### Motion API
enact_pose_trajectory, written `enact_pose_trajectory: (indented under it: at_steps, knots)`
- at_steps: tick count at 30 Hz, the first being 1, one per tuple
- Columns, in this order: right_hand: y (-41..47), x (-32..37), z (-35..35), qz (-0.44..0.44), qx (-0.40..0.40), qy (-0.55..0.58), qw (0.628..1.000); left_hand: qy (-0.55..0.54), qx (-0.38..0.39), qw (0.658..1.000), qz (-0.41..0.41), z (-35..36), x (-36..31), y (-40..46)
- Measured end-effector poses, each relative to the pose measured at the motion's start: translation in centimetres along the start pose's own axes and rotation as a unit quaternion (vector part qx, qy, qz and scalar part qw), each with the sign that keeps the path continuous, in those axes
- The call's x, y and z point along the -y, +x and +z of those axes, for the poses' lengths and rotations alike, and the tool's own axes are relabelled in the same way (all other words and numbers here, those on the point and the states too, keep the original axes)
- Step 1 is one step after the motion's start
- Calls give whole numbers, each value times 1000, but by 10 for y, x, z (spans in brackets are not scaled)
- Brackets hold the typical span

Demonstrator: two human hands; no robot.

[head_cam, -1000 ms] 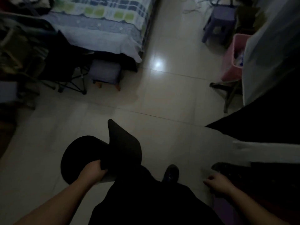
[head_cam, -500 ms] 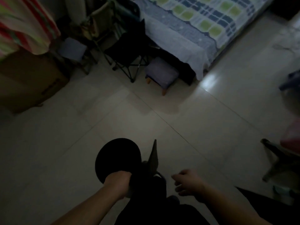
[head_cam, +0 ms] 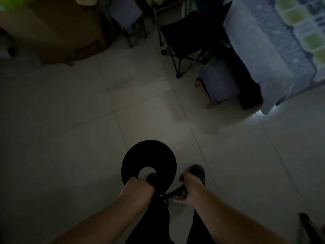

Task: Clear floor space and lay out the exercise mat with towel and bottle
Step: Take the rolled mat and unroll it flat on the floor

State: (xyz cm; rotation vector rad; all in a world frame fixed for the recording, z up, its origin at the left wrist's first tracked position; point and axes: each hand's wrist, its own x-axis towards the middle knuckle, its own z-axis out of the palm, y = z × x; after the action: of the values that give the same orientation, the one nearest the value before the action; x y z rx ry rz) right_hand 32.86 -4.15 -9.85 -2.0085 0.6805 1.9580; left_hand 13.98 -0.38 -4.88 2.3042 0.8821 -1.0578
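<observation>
A person stands over pale floor tiles (head_cam: 88, 129), the left hand (head_cam: 139, 188) curled around a rolled black exercise mat (head_cam: 149, 155) seen end-on, the right hand (head_cam: 186, 191) pinching its loose flap. The mat looks light, soft and springy, best gripped at that free edge. Half a second earlier, the right hand hung empty.

I see a matt black rolled mat (head_cam: 149, 155) that looks like dense foam. The floor (head_cam: 70, 129) under it is pale, smooth tile with a glossy sheen and thin grout lines. The box (head_cam: 58, 32) is dull brown cardboard. The folding chair (head_cam: 186, 41) has thin dark metal legs and a black cloth seat. The footstool (head_cam: 219, 83) is soft cloth on wooden legs, and the bed (head_cam: 274, 50) wears a checked cloth cover.
</observation>
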Motion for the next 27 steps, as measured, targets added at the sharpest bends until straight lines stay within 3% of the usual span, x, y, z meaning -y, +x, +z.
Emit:
enact_pose_trajectory:
  at_steps: [6,12,18,21,23,27]
  knots:
    - [52,88,5,13,123,46,991,89,-62,994,-18,-48,13,56]
    - [35,190,41,-127,134,5,983,144,-73,986,-48,-102,57,113]
    - [54,245,65,-220,191,55,955,155,-154,965,-143,-124,92,145]
    - [100,240,57,-281,155,44,946,163,-188,955,-163,-107,86,175]
    - [144,224,47,-302,135,63,942,151,-171,959,-167,-74,79,212]
    - [248,187,29,-257,139,188,938,152,-118,971,-142,9,65,290]
